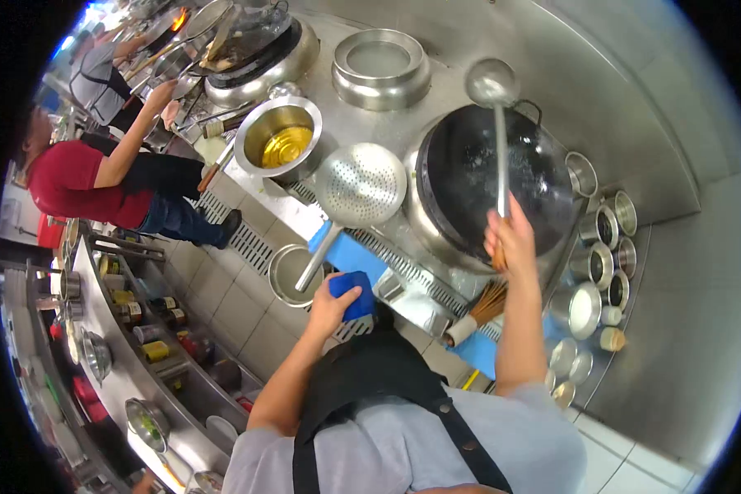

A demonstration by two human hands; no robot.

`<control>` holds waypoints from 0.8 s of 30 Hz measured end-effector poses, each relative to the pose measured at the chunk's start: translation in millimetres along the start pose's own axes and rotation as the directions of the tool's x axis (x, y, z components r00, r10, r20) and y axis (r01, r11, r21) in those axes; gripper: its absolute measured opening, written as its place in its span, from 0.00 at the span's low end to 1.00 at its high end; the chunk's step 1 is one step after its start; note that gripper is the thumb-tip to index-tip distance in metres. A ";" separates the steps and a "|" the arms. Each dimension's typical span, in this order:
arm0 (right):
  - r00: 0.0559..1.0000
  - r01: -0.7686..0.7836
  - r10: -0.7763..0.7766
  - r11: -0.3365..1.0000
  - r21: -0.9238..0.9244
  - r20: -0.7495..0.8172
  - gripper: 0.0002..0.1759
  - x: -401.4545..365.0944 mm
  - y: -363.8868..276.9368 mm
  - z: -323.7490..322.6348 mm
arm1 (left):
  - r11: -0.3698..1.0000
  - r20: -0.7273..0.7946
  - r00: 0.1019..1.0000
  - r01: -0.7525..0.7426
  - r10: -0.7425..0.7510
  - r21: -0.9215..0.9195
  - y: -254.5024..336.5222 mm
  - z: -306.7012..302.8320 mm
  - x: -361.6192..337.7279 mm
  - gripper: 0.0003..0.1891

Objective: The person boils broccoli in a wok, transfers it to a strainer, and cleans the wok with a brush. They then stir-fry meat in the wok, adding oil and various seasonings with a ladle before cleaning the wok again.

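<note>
My right hand (512, 239) is wrapped around the handle of a steel ladle (502, 156). The ladle's bowl is up over the far rim of a dark wok (477, 185), which sits on a round steel burner and has a wet, hazy surface. A folded blue cloth (357, 295) is gripped in my left hand (329, 309), in front of my apron. Just beyond that hand is a perforated skimmer (361, 183), its handle slanting down over a steel pot (278, 276).
A pot (306, 105) of yellow oil stands left of the skimmer. Several seasoning containers (591, 262) line the right side. A bamboo brush (487, 303) lies at the counter's front edge. A person in a red shirt (74, 185) works at the left, beside another wok (251, 49).
</note>
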State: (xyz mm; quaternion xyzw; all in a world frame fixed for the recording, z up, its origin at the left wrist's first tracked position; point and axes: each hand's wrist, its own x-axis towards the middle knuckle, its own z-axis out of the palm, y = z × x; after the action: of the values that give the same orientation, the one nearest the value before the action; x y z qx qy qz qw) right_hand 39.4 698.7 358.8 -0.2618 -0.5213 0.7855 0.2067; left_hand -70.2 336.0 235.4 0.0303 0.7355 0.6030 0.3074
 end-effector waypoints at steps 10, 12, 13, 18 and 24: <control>0.995 -0.095 0.104 0.847 -0.524 -0.012 0.24 337.5 23.9 144.6 | 0.616 -0.062 0.862 -0.308 0.503 0.725 -13.9 46.8 57.8 0.36; 0.992 -0.091 0.124 0.829 -0.552 0.023 0.14 371.2 36.4 153.2 | 0.578 -0.057 0.847 -0.310 0.529 0.755 -2.5 32.4 30.3 0.38; 0.966 -0.226 0.241 0.963 -0.149 0.095 0.10 382.5 37.5 154.3 | 0.612 -0.030 0.883 -0.299 0.468 0.732 -2.1 21.1 15.2 0.37; 0.943 -0.326 0.196 0.708 0.626 0.269 0.06 335.2 36.5 160.9 | 0.701 -0.018 0.945 -0.230 0.327 0.675 -13.9 -11.0 -36.3 0.30; 0.967 -0.206 0.036 0.688 0.696 0.251 0.07 200.5 6.2 127.8 | 0.389 0.512 0.598 -0.797 0.616 0.462 80.5 81.5 24.6 0.24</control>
State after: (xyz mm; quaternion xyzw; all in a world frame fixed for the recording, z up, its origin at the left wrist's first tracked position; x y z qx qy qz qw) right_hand -196.9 725.4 354.6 -0.1074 -0.1750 0.9617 0.1814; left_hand -76.5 438.8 291.2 0.5257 0.7626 0.3684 0.0793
